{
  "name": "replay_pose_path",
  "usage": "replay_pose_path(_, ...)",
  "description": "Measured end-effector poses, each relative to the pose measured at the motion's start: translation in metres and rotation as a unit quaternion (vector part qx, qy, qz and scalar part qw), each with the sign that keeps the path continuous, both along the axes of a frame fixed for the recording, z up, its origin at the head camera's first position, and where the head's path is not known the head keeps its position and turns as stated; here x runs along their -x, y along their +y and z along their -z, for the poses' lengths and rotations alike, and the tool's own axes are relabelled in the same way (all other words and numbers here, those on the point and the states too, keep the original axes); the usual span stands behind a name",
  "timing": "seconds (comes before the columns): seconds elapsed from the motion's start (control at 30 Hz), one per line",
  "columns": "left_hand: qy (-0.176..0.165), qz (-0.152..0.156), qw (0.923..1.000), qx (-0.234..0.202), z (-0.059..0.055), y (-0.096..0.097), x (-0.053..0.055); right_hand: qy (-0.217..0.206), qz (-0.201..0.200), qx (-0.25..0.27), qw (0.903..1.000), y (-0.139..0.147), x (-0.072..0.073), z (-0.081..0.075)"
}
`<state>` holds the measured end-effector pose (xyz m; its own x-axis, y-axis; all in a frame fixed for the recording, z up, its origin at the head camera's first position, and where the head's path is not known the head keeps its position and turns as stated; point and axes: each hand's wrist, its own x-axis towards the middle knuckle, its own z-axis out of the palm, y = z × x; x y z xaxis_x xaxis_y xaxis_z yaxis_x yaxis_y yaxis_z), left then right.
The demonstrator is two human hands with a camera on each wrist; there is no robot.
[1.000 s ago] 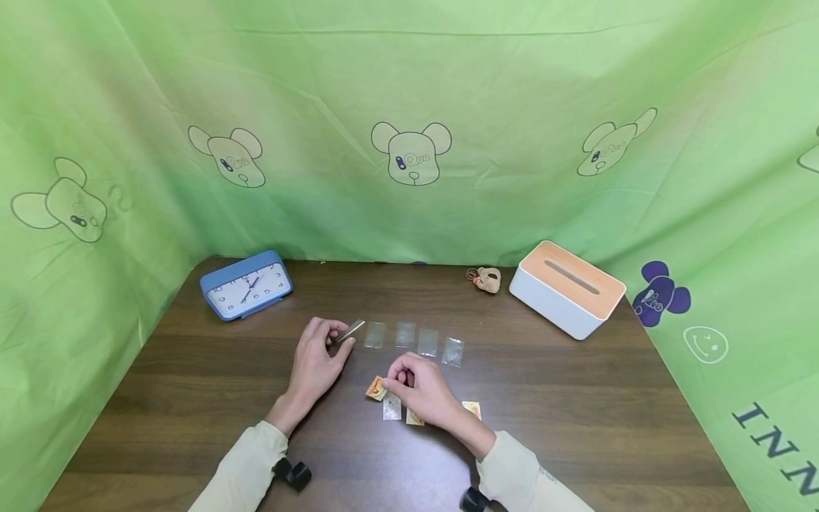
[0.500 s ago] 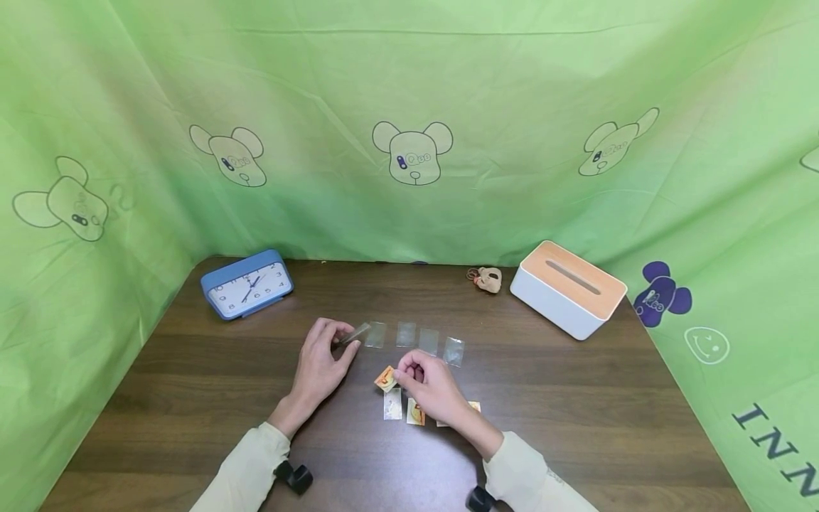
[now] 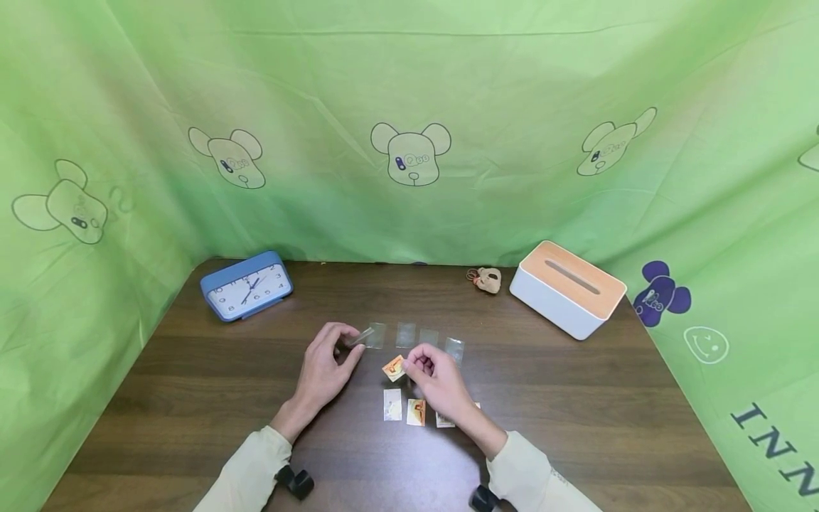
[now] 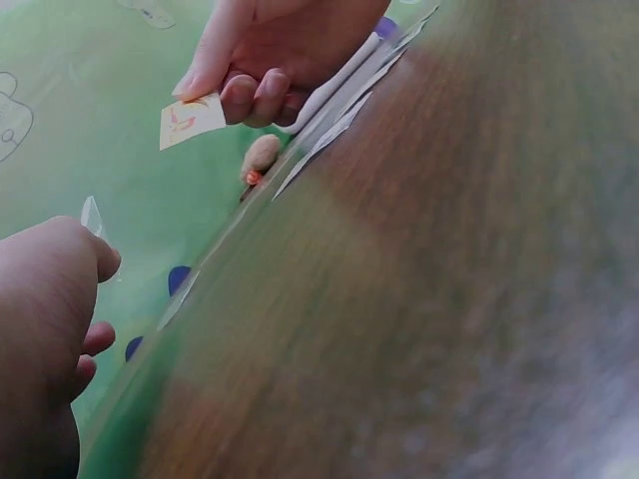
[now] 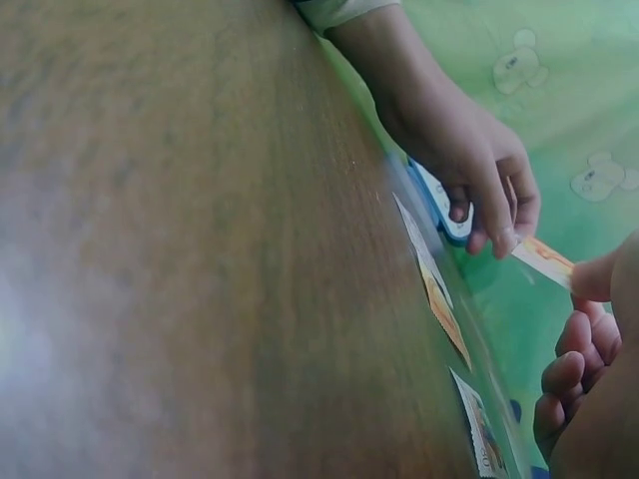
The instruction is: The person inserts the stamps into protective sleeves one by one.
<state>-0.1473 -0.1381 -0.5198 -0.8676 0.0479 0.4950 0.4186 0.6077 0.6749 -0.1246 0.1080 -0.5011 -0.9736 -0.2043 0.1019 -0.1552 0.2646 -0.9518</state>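
My right hand (image 3: 440, 384) pinches an orange and yellow postage stamp (image 3: 393, 368) between thumb and fingers, raised over the table; the left wrist view shows this stamp (image 4: 190, 122) held by one edge. To its left, my left hand (image 3: 323, 370) pinches a small clear plastic sleeve (image 3: 362, 337), tilted up from the table; only a clear corner of the sleeve (image 4: 91, 215) shows in the left wrist view. Several more clear sleeves (image 3: 406, 334) lie in a row beyond the hands. Nearer me lie a pale stamp (image 3: 392, 404), an orange stamp (image 3: 416, 412) and others partly covered by my right wrist.
A blue alarm clock (image 3: 247, 286) stands at the back left of the brown wooden table (image 3: 358, 469). At the back right are a white tissue box (image 3: 567, 291) with a wooden lid and a small beige trinket (image 3: 489, 280). A green printed curtain (image 3: 409, 220) hangs behind.
The right hand has lifted the orange stamp up and to the right, away from the row of stamps. The left hand has shifted slightly right with its sleeve.
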Motion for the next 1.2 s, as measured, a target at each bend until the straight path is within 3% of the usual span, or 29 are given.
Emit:
replay_pose_path(0.3,-0.006,0.013,0.9994,-0.032,-0.0006,0.0020,-0.0038,0.010,0.012,0.004,0.9999,0.0012,0.0011,-0.0008)
replay_pose_path(0.67,0.024,0.022,0.9977,-0.059,0.0021,0.0026,-0.0036,0.017,0.019,0.022,0.9994,0.0020,0.0007,-0.0014)
replay_pose_path(0.93,0.017,0.047,0.9950,-0.087,0.0009,0.0040,-0.0051,0.073,0.007,0.035,0.9966,0.0039,0.0011,0.0037)
replay_pose_path(1.2,0.033,0.083,0.9917,-0.092,0.0035,0.0069,-0.0051,0.019,0.034,0.039,0.9985,0.0024,0.0008,-0.0020)
